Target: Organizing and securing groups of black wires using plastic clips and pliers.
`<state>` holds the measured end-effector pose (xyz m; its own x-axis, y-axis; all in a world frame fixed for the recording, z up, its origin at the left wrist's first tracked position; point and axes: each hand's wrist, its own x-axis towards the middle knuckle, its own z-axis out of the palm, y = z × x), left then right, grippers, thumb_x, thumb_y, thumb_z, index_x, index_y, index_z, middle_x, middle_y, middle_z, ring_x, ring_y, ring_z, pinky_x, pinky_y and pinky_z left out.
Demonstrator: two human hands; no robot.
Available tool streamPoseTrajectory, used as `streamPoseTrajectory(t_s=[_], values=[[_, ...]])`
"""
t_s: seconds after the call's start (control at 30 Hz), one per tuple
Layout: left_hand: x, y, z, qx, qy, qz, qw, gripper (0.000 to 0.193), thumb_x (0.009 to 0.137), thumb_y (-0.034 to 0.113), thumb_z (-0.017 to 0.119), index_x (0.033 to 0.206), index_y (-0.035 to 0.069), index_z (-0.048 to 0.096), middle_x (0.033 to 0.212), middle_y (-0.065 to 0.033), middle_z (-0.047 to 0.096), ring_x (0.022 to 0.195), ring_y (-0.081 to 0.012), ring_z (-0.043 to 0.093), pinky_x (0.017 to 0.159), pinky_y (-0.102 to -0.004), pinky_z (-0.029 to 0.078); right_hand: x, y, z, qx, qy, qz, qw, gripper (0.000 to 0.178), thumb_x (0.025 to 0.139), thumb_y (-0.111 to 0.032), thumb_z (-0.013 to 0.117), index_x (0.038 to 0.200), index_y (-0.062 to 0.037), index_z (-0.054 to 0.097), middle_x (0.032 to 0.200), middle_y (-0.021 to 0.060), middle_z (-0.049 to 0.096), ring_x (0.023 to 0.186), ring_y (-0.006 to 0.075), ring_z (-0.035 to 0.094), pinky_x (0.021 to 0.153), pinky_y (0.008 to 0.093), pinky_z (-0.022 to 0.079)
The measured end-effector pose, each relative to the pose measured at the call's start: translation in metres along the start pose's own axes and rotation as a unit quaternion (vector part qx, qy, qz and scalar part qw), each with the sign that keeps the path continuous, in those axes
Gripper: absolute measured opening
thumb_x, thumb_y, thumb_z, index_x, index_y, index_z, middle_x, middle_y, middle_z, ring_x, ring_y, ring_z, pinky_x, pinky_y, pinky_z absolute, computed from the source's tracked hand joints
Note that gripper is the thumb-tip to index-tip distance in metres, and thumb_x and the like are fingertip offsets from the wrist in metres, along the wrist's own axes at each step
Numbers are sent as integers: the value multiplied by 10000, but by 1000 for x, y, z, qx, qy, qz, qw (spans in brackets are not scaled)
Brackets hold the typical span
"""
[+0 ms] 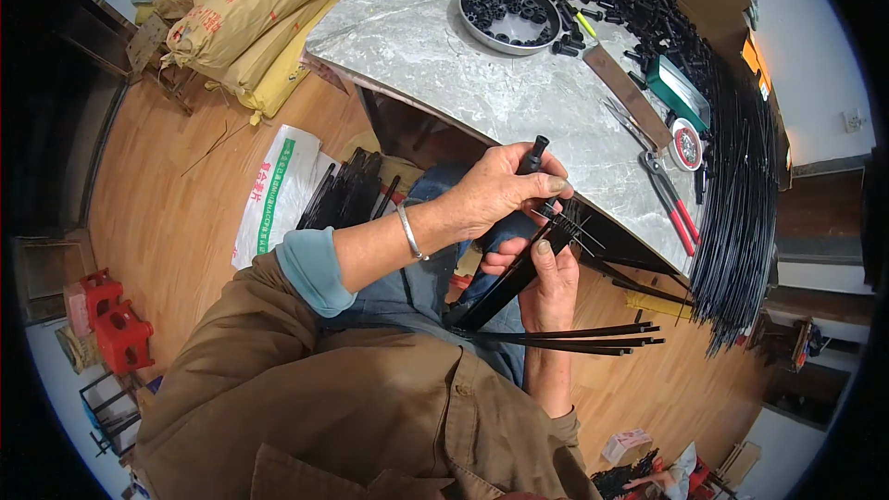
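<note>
Your left hand (495, 190) is closed around a black cylindrical cap (532, 156), fingers pressed onto a fan of thin wire ribs (569, 222). Your right hand (546, 278) grips the black rod bundle (505, 287) from beneath, over your lap, just near of the grey table (435, 46).

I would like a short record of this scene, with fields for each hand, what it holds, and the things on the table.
left hand: left hand closed on a small black cylinder piece
right hand: right hand gripping a bundle of black ribs
across lap: loose black rods lying apart from the bundle
table: grey marble table
on table: round metal tray of black rings; red-handled pliers; long black rods along the right edge
floor: yellow sacks; red stools
</note>
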<state>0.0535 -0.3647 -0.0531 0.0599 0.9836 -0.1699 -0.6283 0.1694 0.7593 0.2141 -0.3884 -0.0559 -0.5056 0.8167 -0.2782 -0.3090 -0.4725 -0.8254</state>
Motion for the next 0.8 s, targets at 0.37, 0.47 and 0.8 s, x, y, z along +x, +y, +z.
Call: streamPoseTrajectory(t_s=[0.37, 0.47, 0.8], values=[[2, -1, -1, -54, -29, 0, 998, 211, 889, 113, 622, 1055, 2, 555, 1028, -120, 628, 894, -179, 644, 773, -276, 543, 2, 2, -4, -2, 4, 0, 1000, 318, 939, -237, 551, 1136, 4, 485, 862, 160, 652, 741, 272, 678, 661, 413, 594], [3, -3, -1, -52, -27, 9, 998, 198, 884, 105, 626, 1039, 3, 559, 987, -97, 621, 880, -173, 643, 783, -277, 542, 2, 2, -3, -1, 5, 2, 1000, 321, 936, -242, 558, 1122, 10, 487, 865, 160, 653, 744, 270, 679, 663, 410, 594], [3, -4, -2, -55, -15, -6, 998, 183, 868, 104, 650, 998, 12, 560, 950, -97, 627, 856, -170, 640, 752, -265, 541, 3, 2, -1, -4, 7, 2, 1000, 327, 939, -241, 554, 1127, 17, 484, 868, 159, 653, 738, 262, 679, 657, 398, 594]])
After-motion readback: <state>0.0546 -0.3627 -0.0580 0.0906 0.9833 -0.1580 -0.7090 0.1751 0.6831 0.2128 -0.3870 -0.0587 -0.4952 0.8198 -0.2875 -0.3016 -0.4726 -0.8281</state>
